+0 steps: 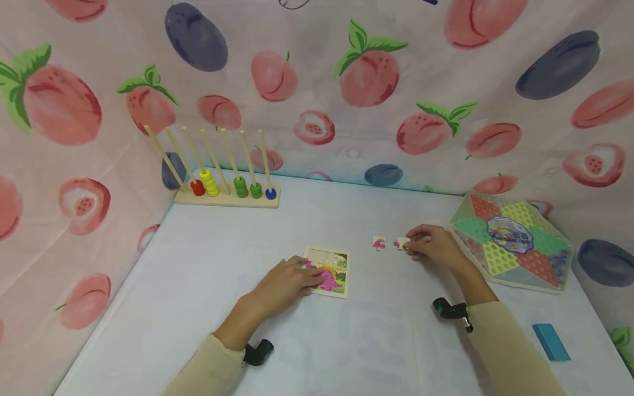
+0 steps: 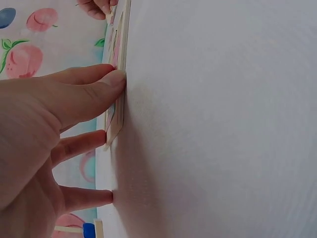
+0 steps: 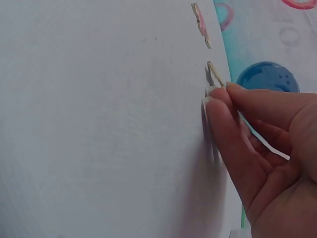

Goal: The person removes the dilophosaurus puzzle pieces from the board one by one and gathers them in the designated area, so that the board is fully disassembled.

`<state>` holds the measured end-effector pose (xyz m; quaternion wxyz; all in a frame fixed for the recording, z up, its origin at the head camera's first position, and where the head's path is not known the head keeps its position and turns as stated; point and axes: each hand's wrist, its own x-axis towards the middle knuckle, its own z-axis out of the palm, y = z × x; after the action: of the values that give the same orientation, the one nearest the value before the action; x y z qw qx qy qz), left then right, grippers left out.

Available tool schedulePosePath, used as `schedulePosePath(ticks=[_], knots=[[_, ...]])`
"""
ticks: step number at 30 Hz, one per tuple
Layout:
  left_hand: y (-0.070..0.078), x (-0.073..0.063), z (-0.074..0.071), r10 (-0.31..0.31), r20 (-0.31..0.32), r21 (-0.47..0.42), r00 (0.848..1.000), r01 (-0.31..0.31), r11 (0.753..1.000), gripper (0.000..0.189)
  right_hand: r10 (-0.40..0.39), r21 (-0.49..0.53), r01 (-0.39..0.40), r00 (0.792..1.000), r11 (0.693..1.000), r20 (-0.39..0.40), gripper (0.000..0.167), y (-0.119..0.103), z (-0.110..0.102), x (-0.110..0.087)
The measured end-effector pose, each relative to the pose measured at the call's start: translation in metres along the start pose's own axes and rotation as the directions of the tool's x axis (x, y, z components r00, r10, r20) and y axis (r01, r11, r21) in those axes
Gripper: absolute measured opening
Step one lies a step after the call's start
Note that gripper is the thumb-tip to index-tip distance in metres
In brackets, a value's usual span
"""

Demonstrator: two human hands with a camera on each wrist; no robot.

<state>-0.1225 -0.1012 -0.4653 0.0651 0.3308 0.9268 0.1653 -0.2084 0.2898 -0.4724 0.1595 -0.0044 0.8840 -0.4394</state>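
A wooden jigsaw puzzle board with a pink dinosaur picture lies flat on the white table. My left hand rests on its left side, thumb and index finger over the picture. In the left wrist view, the other fingers spread out straight, one down on the tabletop. To the right, my right hand pinches a small puzzle piece between thumb and fingertips. The right wrist view shows that piece tilted up at one edge. Beside it a second puzzle piece with pink print lies loose.
A wooden bead rack with upright pegs and coloured beads stands at the back left. On the right lies a Chinese checkers box, close to my right forearm. A blue block sits near the right edge. Fruit-patterned cloth hangs behind the table.
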Motion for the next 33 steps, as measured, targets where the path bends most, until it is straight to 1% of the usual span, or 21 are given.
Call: schedulePosePath(ticks=[6, 11, 14, 18, 21, 28, 33], knots=[[0.002, 0.0, 0.0, 0.006, -0.016, 0.008, 1.0, -0.006, 1.0, 0.042, 0.039, -0.063, -0.04, 0.999, 0.997, -0.012, 0.028, -0.002, 0.002, 0.002], [0.001, 0.0, 0.001, 0.0, -0.009, 0.015, 1.0, 0.0, 1.0, 0.042, 0.07, -0.095, -0.072, 0.997, 0.993, -0.024, 0.03, -0.006, 0.003, 0.001], [0.001, 0.0, 0.0, 0.01, -0.016, 0.019, 1.0, -0.009, 1.0, 0.041, 0.064, -0.128, -0.068, 0.997, 0.989, -0.029, 0.03, -0.009, 0.002, 0.0], [0.001, 0.0, 0.0, 0.023, -0.025, 0.023, 0.999, -0.023, 0.999, 0.039, 0.035, -0.193, -0.043, 0.998, 0.98, -0.046, 0.03, -0.01, 0.002, -0.001], [0.0, 0.0, 0.0, 0.024, -0.024, 0.028, 0.999, -0.023, 0.999, 0.039, 0.024, -0.224, -0.037, 0.998, 0.974, -0.059, 0.03, -0.01, 0.002, 0.0], [-0.001, 0.0, 0.0, 0.024, -0.025, 0.026, 0.999, -0.023, 0.999, 0.04, 0.018, -0.266, -0.036, 0.997, 0.963, -0.07, 0.028, -0.008, 0.002, 0.001], [-0.001, 0.0, 0.0, 0.017, -0.014, 0.027, 1.0, -0.017, 0.999, 0.041, 0.021, -0.257, -0.036, 0.998, 0.966, -0.061, 0.028, -0.008, 0.003, 0.0]])
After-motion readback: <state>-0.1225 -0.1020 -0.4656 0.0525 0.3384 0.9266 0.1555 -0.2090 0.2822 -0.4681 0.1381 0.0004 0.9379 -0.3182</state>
